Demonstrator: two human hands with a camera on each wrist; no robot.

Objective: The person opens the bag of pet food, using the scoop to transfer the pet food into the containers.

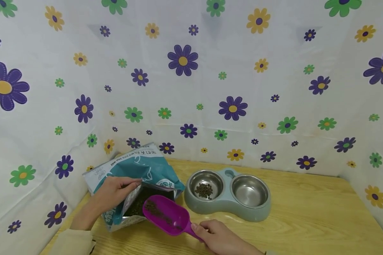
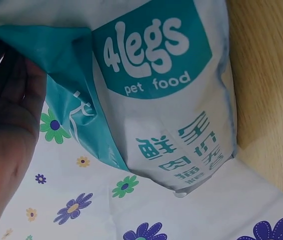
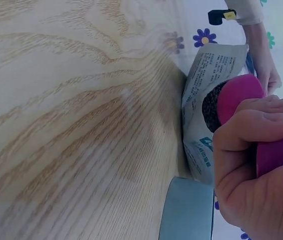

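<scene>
In the head view my left hand (image 1: 115,191) pinches the top edge of a teal and white pet food bag (image 1: 159,166), whose mouth gapes over dark kibble (image 1: 135,205). In the left wrist view the fingers go behind a teal fold of the bag (image 2: 156,120), partly hidden. My right hand (image 1: 220,237) grips the handle of a magenta scoop (image 1: 182,216). The scoop's front end overlaps the bag's mouth, and some kibble (image 1: 159,212) lies along its hollow. In the right wrist view the curled fingers (image 3: 261,125) wrap round the handle.
Right of the bag stands a blue-grey double pet feeder (image 1: 226,209) with two steel bowls. Its left bowl (image 1: 215,180) holds a small heap of kibble; bare metal shows in the right bowl (image 1: 250,191). Flowered white cloth (image 1: 204,85) hangs behind and beside the wooden table (image 1: 322,212).
</scene>
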